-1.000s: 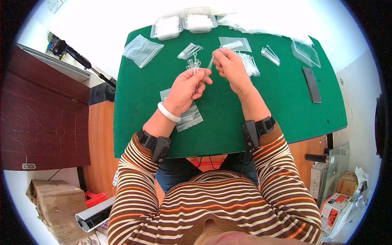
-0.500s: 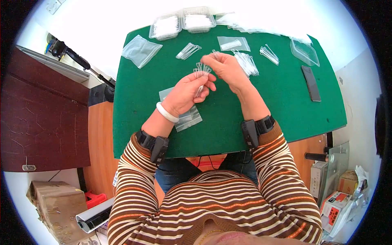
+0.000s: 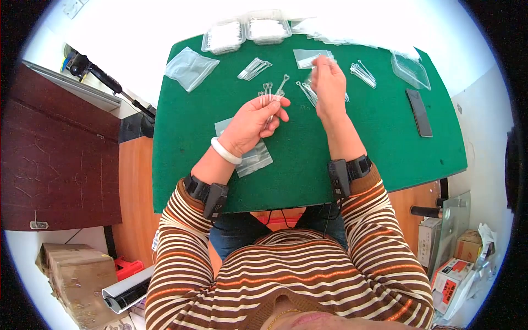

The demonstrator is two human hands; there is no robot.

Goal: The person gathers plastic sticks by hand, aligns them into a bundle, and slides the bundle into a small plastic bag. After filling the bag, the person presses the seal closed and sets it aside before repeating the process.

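Observation:
My left hand (image 3: pixel 256 121) is closed round a small bunch of clear plastic sticks with looped ends (image 3: pixel 268 91); the loops point up past the thumb, one leaning out to the right. Over the larger pile of these sticks (image 3: pixel 308 94), my right hand (image 3: pixel 331 91) is raised with its fingers drawn together. Blur around those fingers hides what they hold. Partly behind its fingertips lies a clear zip bag with sticks (image 3: pixel 303 56). Under my left wrist is another clear bag (image 3: pixel 256 162).
Small groups of sticks lie left (image 3: pixel 254 69) and right (image 3: pixel 363 75). Two filled clear tubs (image 3: pixel 224 37) stand at the back. Also on the green table (image 3: pixel 379 148) are a clear bag (image 3: pixel 191 69), a clear tray (image 3: pixel 410 71) and a phone (image 3: pixel 419 113).
My right hand has moved right and slightly up, away from my left hand to the larger pile. My left hand stays nearly still; one stick now leans out of its bunch.

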